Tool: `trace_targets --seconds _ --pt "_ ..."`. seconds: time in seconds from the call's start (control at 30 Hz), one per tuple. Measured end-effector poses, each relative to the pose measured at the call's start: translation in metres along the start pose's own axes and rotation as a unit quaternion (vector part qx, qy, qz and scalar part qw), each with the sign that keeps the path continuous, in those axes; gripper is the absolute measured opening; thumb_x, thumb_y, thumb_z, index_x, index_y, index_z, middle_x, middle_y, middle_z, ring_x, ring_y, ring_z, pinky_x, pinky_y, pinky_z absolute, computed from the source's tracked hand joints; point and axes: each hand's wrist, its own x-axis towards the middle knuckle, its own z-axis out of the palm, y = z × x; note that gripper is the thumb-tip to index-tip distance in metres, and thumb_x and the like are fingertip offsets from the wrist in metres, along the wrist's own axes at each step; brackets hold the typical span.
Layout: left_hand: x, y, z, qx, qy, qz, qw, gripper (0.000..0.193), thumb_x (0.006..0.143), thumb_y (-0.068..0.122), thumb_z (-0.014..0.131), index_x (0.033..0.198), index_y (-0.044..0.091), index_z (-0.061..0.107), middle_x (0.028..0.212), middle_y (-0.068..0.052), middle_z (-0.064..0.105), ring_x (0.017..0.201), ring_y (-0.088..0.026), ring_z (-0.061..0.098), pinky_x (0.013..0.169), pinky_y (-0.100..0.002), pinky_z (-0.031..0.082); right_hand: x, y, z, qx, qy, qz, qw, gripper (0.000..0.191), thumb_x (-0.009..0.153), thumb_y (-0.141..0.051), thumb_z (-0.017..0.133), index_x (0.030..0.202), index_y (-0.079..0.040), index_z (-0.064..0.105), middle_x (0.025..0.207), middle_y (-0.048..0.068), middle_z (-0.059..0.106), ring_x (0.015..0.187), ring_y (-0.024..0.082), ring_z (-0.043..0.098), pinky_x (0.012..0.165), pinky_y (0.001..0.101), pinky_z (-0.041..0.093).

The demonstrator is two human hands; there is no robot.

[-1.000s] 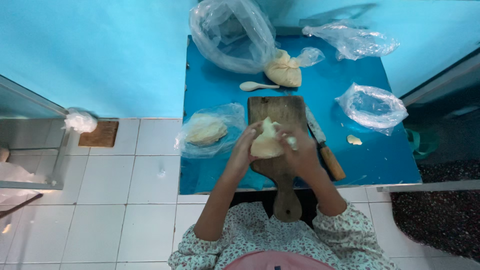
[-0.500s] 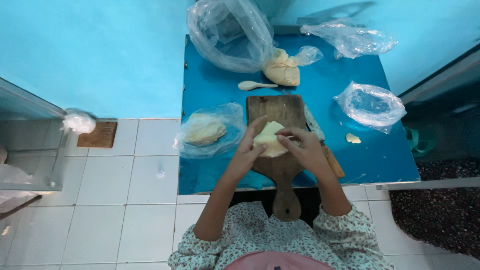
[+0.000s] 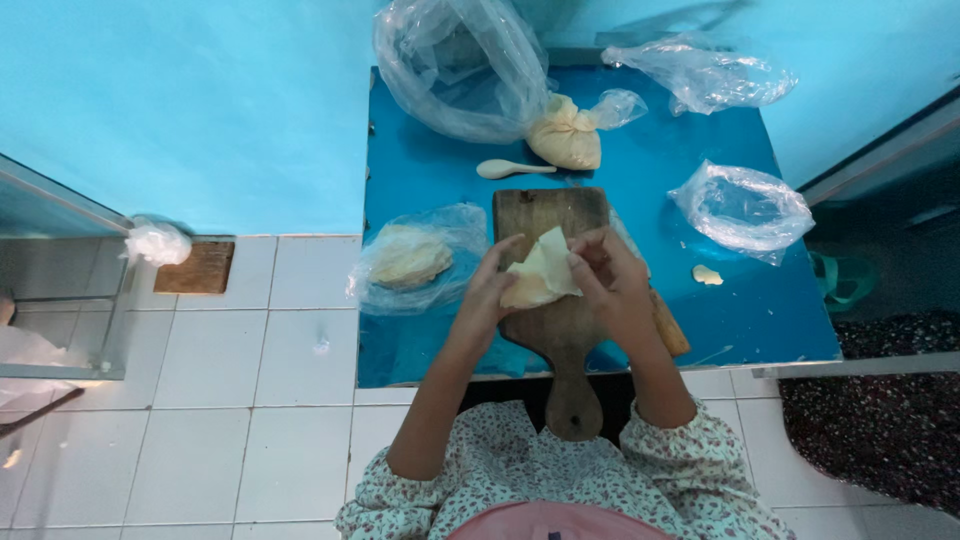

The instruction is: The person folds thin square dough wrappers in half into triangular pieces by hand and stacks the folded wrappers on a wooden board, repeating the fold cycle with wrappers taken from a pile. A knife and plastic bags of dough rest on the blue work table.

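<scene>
Since the earlier frames the dough sheet point(image 3: 540, 276) has opened out from a bunched lump into a flatter, folded piece, and the two hands have shifted a little toward the upper middle of the frame. The sheet sits at the centre of the picture, held just above the wooden board point(image 3: 556, 300), which lies on the blue surface point(image 3: 745, 310) with its handle pointing to the bottom edge.

The left hand point(image 3: 492, 295) cups the sheet from below and from its left side, fingers closed against it. The right hand point(image 3: 612, 275) pinches the sheet's right edge between thumb and fingertips, so both grips are clamped on the dough.

The step in hand looks like folding or shaping the sheet in the air over the board. The next move likely calls for a light, even pinch along the edge, since the sheet looks thin and could tear or stick.

Left of the board a clear bag point(image 3: 412, 258) holds more dough. In the upper part of the frame lie a pale spoon point(image 3: 512, 168) and a tied dough bundle point(image 3: 566, 138).
</scene>
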Motion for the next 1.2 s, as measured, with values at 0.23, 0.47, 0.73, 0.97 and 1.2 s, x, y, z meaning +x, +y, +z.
trace_targets --seconds 0.23,0.47,0.73,0.97,1.2 --pt "0.002 -0.005 -0.004 -0.119 -0.036 0.005 0.992 0.061 0.109 0.051 0.036 0.152 0.009 0.049 0.140 -0.014 0.060 0.121 -0.023 0.064 0.097 -0.038 0.056 0.004 -0.004 0.002 0.080 -0.131 0.051 0.987 0.008 0.102 -0.009 0.065 0.107 -0.004 0.061 0.092 -0.002 0.063 0.083 0.003 0.059 0.069 0.0205 0.048" --pt "0.000 -0.002 -0.003 -0.071 -0.007 -0.004 0.997 0.054 0.102 0.035 0.048 0.150 0.010 0.048 0.143 -0.006 0.057 0.117 -0.018 0.064 0.089 -0.035 0.057 0.005 -0.011 0.013 -0.097 -0.078 0.033 0.992 0.011 0.095 -0.009 0.071 0.103 -0.002 0.069 0.090 0.001 0.071 0.082 0.005 0.068 0.068 0.0237 0.055" --pt "-0.006 0.001 -0.003 -0.006 -0.011 0.046 0.999 0.063 0.097 0.007 0.065 0.157 0.012 0.048 0.115 -0.010 0.065 0.087 -0.010 0.059 0.063 -0.023 0.046 0.005 -0.025 0.016 -0.252 0.000 -0.117 0.960 0.015 0.086 -0.004 0.077 0.101 -0.005 0.073 0.101 0.011 0.073 0.081 0.021 0.072 0.068 0.0316 0.057" --pt "-0.009 0.004 -0.004 -0.079 0.052 0.120 0.988 0.057 0.103 0.010 0.057 0.159 0.011 0.047 0.116 -0.009 0.064 0.086 -0.009 0.055 0.067 -0.022 0.045 0.009 -0.020 -0.013 -0.322 -0.105 -0.150 0.929 0.023 0.081 -0.014 0.079 0.101 -0.003 0.074 0.105 0.014 0.071 0.099 0.036 0.067 0.082 0.0426 0.053" --pt "-0.011 0.012 0.001 -0.074 0.077 0.114 0.988 0.050 0.103 0.013 0.050 0.152 0.011 0.047 0.129 -0.011 0.063 0.108 -0.016 0.067 0.087 -0.031 0.058 0.014 0.010 -0.017 -0.278 -0.122 -0.144 0.942 0.015 0.087 -0.015 0.077 0.096 -0.004 0.073 0.099 0.012 0.075 0.096 0.032 0.071 0.083 0.0408 0.054"
